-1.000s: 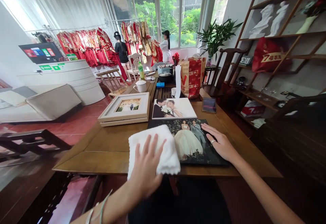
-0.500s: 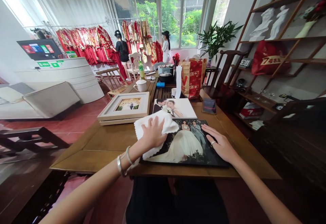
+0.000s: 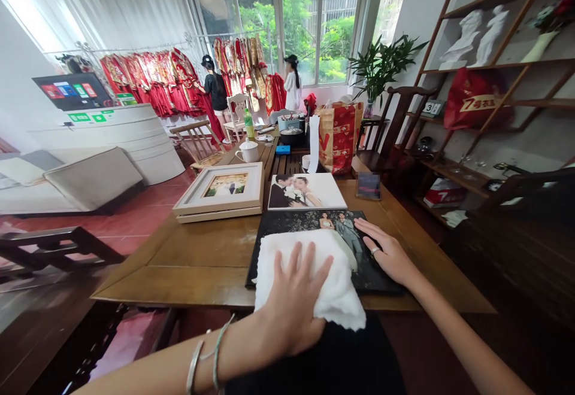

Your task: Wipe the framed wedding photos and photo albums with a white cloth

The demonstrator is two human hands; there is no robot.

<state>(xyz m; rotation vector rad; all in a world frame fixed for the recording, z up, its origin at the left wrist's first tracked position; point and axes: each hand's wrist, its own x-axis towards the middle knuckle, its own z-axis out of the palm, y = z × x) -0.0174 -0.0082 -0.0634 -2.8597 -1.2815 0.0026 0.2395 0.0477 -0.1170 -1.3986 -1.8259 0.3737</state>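
A dark wedding photo panel point(image 3: 302, 221) lies flat on the table in front of me, showing a couple in a white gown and a grey suit. Spread across its lower half is a white cloth point(image 3: 344, 296), whose near corner hangs past the panel and the table edge. My left hand point(image 3: 294, 302) lies on the cloth with fingers stretched and apart, pressing it down. At the panel's right side rests my right hand point(image 3: 390, 256), flat and open, its fingertips touching the surface. The cloth hides much of the gown.
Beyond the panel lies a lighter photo panel point(image 3: 326, 194). Stacked picture frames point(image 3: 258, 194) sit to its left. Farther back are a lidded white mug point(image 3: 248, 151), a small dark display point(image 3: 368, 186) and a paper bag point(image 3: 339, 137). Two people stand by red garments point(image 3: 157, 81).
My left hand has drawn the cloth toward me and to the right, from the panel's upper left to its near edge. My right hand stays in place.
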